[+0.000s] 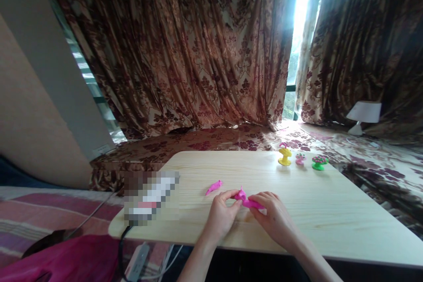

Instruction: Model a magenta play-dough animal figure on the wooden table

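Note:
A bright pink piece of modelling clay [246,201] is held between both hands, just above the near middle of the table. My left hand [224,209] pinches its rounded left end, where a thin tip sticks up. Around its longer right part, the fingers of my right hand [271,212] are closed. A second, smaller pink clay piece [214,187], tapered at one end, lies on the table beyond my left hand. Parts of the held clay are hidden by my fingers.
On the light wooden table [330,211] stand a yellow clay figure [284,157], a small pink one [300,159] and a green one with a dotted top [319,163]. A blurred-out object [153,196] with a black cable lies left. Behind are curtains [205,53] and a lamp [365,112].

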A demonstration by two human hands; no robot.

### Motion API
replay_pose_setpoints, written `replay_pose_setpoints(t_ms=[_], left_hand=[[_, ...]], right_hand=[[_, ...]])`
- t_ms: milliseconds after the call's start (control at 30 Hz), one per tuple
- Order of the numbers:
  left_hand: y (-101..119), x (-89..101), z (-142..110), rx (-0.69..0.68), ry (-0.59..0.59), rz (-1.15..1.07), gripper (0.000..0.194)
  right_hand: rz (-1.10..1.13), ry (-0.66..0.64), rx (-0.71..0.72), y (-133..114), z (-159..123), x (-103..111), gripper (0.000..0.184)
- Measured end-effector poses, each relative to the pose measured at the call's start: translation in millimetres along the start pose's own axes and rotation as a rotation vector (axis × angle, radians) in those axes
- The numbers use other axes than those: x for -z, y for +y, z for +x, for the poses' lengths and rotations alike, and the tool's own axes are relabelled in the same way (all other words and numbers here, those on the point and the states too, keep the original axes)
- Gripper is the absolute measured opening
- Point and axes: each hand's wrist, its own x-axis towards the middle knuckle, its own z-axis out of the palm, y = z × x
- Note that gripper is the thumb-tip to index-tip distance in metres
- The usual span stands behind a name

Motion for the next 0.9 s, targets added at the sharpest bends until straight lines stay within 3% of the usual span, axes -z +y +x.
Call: replay_pose_setpoints(t_ms=[300,500,900], left_hand=[[-5.1,6.3,-0.2,-0.012,0.090,0.030,0.019],[-2.5,5.2,-2.2,-0.043,0.055,0.075,0.019],[-8.7,-3.7,-2.1,-0.143,0.101,0.233,0.023]], right_hand=[[0.006,0.005,-0.006,-2.1,-0.2,1.8,0.014],[0.021,0.020,-0.006,-1.5,0.7,1.4,0.016],[0.024,0.033,-0.010,-3.0,-0.5,-2.6,0.013]])
